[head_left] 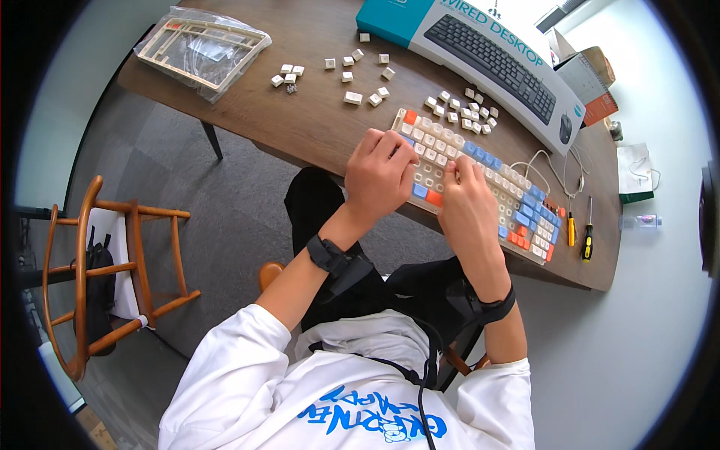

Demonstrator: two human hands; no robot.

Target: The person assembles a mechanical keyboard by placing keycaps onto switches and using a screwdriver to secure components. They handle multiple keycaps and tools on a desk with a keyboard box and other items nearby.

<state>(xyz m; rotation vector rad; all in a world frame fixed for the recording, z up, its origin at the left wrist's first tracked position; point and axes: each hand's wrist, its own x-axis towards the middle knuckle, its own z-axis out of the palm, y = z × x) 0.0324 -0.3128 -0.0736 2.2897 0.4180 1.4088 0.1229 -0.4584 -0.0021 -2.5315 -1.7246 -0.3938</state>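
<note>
Left hand (380, 169) curled, right hand (466, 196) pinched nearly closed, any grip hidden, both busy at the keyboard (512, 201) on the table (315, 127)'s near side, apparently handling keys (483, 157), calling for steady alignment.

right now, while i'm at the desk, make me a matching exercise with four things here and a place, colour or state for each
1. keyboard
2. frame
3. box
4. two screwdrivers

A. teal at its left end
B. yellow and black handles
C. under the left hand and right hand
D. inside clear plastic

Pairs: 1-C, 2-D, 3-A, 4-B
</note>
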